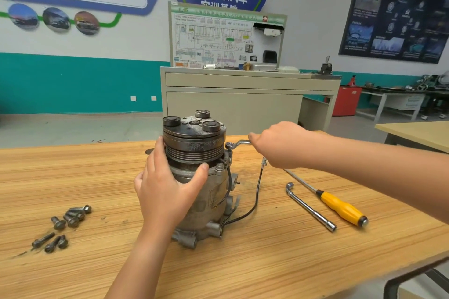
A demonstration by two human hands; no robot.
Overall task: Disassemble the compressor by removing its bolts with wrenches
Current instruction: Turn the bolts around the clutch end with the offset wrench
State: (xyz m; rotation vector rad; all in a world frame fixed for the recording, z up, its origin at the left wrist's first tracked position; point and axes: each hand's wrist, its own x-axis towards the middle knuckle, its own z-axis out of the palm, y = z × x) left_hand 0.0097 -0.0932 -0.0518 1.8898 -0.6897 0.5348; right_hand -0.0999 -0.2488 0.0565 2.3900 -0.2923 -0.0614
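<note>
- Bolts (65, 223): several lie loose in a scatter on the worktop (243, 262), far left. No tray or box holds them.
- Left hand (167, 189): fingers spread and wrapped round the housing just below the pulley, thumb at the front, bracing it.
- Compressor (201, 177): stands upright mid-worktop, pulley end up, with a black lead trailing to its right.
- Wrench (237, 144): ring end sits at the compressor's upper right edge, apparently over a bolt; the head itself is hidden. Long axis roughly level, running rightward.
- Right hand (279, 143): fingers curled round the wrench handle. It is the nearer hand to that fastening, which lies just to its left. Judged: the coming swing pivots about the ring end.
- Socket wrench (309, 206) and screwdriver (340, 206): idle on the right, near each other, not touching.
</note>
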